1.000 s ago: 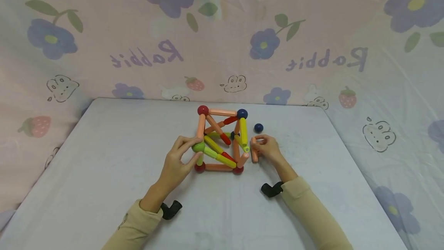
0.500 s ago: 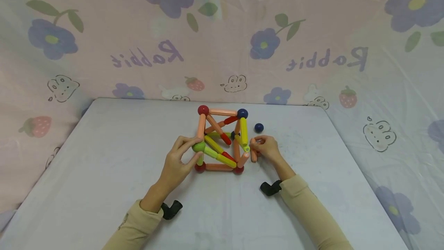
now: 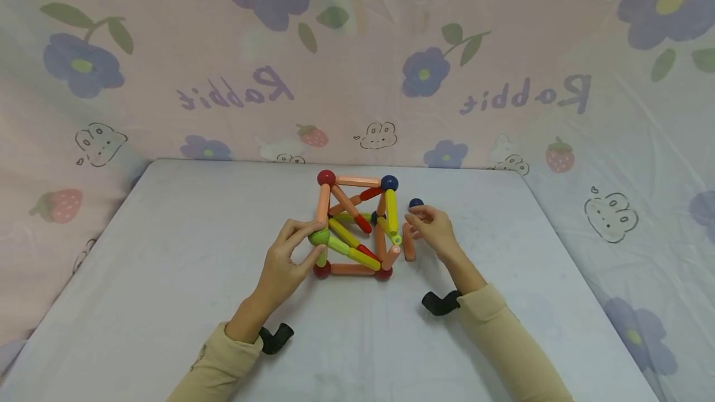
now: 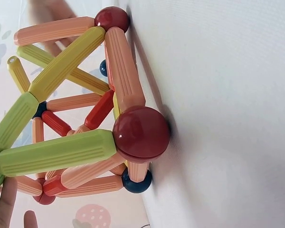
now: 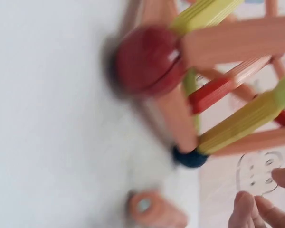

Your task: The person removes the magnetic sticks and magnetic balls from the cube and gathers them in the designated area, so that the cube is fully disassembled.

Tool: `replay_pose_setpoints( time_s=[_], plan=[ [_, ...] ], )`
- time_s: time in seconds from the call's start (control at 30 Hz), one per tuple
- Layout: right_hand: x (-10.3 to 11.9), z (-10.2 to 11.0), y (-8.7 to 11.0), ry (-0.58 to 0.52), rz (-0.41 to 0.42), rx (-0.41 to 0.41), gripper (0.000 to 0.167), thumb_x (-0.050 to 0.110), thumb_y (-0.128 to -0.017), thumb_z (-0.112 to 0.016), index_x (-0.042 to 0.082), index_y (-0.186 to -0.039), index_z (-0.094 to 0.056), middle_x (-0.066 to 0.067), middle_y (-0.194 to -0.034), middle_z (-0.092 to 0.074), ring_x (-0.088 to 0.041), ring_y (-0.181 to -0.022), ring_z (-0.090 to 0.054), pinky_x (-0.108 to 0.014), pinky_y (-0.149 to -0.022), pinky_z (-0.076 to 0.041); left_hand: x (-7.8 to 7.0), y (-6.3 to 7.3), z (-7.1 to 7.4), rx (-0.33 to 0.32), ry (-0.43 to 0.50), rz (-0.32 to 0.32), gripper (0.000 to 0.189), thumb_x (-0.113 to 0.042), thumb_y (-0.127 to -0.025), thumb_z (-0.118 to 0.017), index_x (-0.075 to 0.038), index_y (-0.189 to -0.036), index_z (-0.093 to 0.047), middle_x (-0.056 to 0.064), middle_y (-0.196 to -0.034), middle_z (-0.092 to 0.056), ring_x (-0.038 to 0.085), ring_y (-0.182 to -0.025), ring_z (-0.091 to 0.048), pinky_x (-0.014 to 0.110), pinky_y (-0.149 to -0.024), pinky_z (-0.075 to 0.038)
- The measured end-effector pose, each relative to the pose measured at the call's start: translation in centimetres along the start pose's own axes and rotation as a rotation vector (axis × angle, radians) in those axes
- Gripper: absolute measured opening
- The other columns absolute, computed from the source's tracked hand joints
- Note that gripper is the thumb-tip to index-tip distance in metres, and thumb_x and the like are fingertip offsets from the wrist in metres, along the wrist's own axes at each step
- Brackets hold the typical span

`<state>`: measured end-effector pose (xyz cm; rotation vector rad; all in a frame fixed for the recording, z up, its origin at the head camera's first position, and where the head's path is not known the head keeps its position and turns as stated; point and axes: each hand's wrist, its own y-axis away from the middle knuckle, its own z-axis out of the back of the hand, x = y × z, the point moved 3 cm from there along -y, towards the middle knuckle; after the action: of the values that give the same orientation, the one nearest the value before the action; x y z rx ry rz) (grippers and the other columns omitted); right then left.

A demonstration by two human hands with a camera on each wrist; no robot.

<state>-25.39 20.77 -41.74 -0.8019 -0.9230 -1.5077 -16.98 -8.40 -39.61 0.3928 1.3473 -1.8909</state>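
Note:
A cube-like frame of magnetic building rods and balls stands mid-table. My left hand [image 3: 285, 262] pinches the green ball [image 3: 319, 237] at its upper near-left corner, with two green rods joined to that ball. To the right of the frame, my right hand [image 3: 438, 232] hovers above a loose orange rod [image 3: 409, 245] and close to a loose dark blue ball [image 3: 416, 202]. In the right wrist view its fingers [image 5: 243, 209] and thumb are apart with nothing between them, and the rod [image 5: 156, 210] lies clear of them. At the frame's near-right corner, an orange rod [image 3: 391, 257] rises from a red ball [image 3: 383, 272].
White cloth covers the table [image 3: 184, 253]. Behind it hangs a printed curtain [image 3: 357, 67] with flowers and rabbits. Black wrist-worn pieces [image 3: 441, 303] jut out from both sleeves. A yellow rod [image 3: 392, 211] extends from the blue ball [image 3: 389, 183] at the frame's upper far-right corner.
My right hand has let go of the loose orange rod and moved slightly up and away, partly covering the loose blue ball. The left hand stays at the green ball.

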Motion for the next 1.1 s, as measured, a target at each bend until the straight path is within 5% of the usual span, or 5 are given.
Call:
replay_pose_setpoints(
  time_s=[0.2, 0.67, 0.87, 1.1],
  plan=[
    [2.8, -0.7, 1.5, -0.216, 0.044, 0.032, 0.041, 0.023, -0.100, -0.051, 0.002, -0.136, -0.048, -0.024, -0.116, -0.065, -0.002, -0.076, -0.065, -0.021, -0.074, -0.057, -0.1, 0.0, 0.0, -0.001, 0.009, 0.002, 0.047, 0.007, -0.075, -0.076, -0.005, -0.119, -0.066, 0.012, -0.104, -0.060, 0.013, -0.100, -0.056, 0.000, -0.098, -0.038],
    [5.3, -2.7, 2.2, -0.413, 0.000, 0.071, 0.057, 0.020, -0.100, -0.052, 0.008, -0.150, -0.029, -0.030, -0.136, -0.052, 0.000, -0.077, -0.067, -0.012, -0.075, -0.053, -0.1, 0.0, 0.0, -0.003, 0.006, 0.003, 0.048, 0.008, -0.074, -0.076, -0.004, -0.119, -0.066, 0.011, -0.104, -0.060, 0.014, -0.100, -0.057, 0.000, -0.097, -0.038],
    [5.6, -2.8, 2.2, -0.399, -0.016, 0.040, 0.053, 0.017, -0.100, -0.050, 0.009, -0.149, -0.033, -0.016, -0.117, -0.059, -0.004, -0.070, -0.056, -0.012, -0.064, -0.049, 0.0, 0.1, 0.0, -0.004, 0.005, -0.001, 0.048, 0.008, -0.074, -0.076, -0.004, -0.119, -0.066, 0.011, -0.103, -0.059, 0.014, -0.099, -0.056, 0.000, -0.096, -0.038],
    [5.6, -2.7, 2.2, -0.406, 0.011, 0.035, 0.047, 0.014, -0.101, -0.043, 0.006, -0.148, -0.037, 0.002, -0.095, -0.055, -0.006, -0.068, -0.047, -0.014, -0.064, -0.043, -0.1, 0.0, 0.1, -0.005, -0.001, -0.004, 0.047, 0.008, -0.074, -0.076, -0.004, -0.119, -0.066, 0.010, -0.103, -0.059, 0.017, -0.099, -0.058, 0.001, -0.096, -0.039]
  ],
)
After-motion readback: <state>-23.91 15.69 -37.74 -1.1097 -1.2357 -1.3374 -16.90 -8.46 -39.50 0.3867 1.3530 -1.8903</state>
